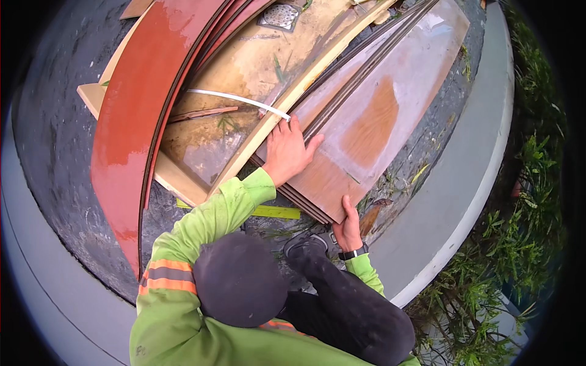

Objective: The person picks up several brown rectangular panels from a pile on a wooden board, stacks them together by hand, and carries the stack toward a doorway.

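My left hand (285, 151) lies across the near left part of a stack of brown wooden panels (370, 131), beside a pale timber beam. Its fingers stretch forward and the thumb stands apart; the fingertips are close to the end of a white strap (241, 99). At the stack's near right corner, my right hand (347, 227) is closed on the panel edges, thumb on top and the other fingers mostly hidden. Dirty, whitish film covers much of the top panel, with bare brown wood showing in patches.
Long red panels (137, 116) lean at the left over a pale wooden frame (244, 160) that surrounds a wet, tan sheet. A yellow-green strip (276, 212) lies on the dark ground near my shoe (305, 249). A grey concrete kerb (455, 229) and green plants (488, 287) border the right.
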### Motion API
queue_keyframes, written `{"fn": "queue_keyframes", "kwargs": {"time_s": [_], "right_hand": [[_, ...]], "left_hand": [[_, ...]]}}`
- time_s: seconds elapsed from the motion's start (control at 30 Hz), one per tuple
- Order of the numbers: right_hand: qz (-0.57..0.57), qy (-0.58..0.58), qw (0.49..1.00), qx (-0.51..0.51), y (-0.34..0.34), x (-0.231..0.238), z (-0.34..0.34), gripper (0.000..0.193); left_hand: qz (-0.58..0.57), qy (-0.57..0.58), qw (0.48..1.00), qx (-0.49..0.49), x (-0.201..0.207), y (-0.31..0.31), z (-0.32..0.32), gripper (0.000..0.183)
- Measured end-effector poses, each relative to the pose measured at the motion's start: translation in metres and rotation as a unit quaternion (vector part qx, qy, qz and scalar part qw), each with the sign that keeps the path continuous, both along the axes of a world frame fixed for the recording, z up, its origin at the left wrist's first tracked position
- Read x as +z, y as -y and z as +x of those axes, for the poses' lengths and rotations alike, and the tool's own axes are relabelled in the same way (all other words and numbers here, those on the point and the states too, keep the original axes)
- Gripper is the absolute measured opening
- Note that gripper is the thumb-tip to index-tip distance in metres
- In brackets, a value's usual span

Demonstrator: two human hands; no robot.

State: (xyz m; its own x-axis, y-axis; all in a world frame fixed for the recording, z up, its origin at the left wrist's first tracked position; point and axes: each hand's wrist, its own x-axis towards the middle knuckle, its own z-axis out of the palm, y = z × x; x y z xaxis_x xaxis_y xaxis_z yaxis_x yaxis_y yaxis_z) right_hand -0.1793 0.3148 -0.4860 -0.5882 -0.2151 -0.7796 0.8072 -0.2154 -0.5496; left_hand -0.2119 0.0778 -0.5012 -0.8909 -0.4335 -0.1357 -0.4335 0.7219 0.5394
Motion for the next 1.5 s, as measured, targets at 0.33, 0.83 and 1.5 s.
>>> {"fn": "queue_keyframes", "kwargs": {"time_s": [0.33, 0.83, 1.5], "right_hand": [[0.056, -0.020, 0.998, -0.006, -0.007, 0.002, 0.001, 0.053], [0.036, -0.027, 0.996, -0.071, -0.027, -0.009, 0.008, 0.057], [-0.024, -0.003, 0.999, -0.037, 0.002, -0.024, -0.007, 0.062]], "left_hand": [[0.092, 0.009, 0.996, -0.008, 0.008, -0.013, 0.012, 0.075], [0.173, -0.023, 0.984, -0.042, 0.006, -0.019, 0.031, 0.082], [0.291, 0.005, 0.956, -0.026, -0.004, 0.005, 0.025, 0.079]]}}
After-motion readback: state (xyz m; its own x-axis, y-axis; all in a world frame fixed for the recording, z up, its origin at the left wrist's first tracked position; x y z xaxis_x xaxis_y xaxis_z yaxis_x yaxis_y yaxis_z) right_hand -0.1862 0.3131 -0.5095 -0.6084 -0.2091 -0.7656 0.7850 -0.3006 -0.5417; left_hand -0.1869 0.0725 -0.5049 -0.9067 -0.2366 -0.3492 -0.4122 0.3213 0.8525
